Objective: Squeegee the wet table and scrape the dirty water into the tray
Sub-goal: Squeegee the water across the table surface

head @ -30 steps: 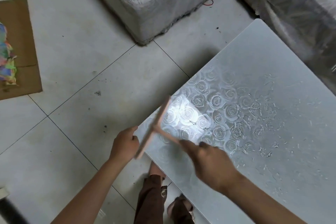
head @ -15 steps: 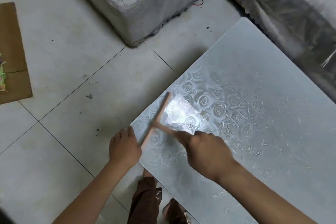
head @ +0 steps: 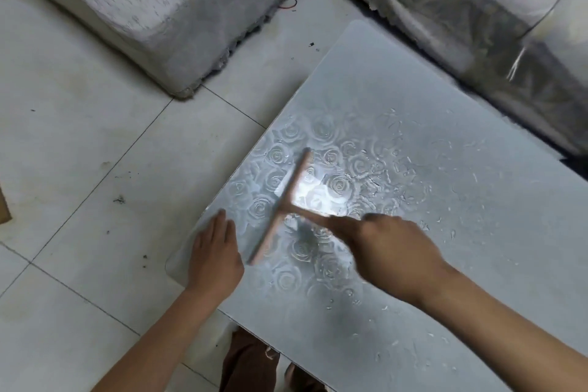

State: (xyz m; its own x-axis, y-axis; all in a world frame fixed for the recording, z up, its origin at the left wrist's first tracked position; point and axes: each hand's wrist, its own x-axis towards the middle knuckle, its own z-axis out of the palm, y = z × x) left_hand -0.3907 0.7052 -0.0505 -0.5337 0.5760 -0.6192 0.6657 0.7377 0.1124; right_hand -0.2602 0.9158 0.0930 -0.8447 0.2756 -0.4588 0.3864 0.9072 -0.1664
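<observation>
Squeegee: blade across the wet table, just right of the left hand.
Right hand: wrapped round its handle.
Left hand: flat, empty, on the table corner.
Technique: even pressure, sweep toward the edge.

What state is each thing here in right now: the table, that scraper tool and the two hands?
table: wet, with droplets and streaks across its middle and right.
squeegee: held, its blade across the rose pattern near the table's left edge; blurred.
right hand: grips the squeegee's handle.
left hand: flat, fingers straight, resting on the table's near corner.
floor: tiled, with dark specks of dirt.
</observation>
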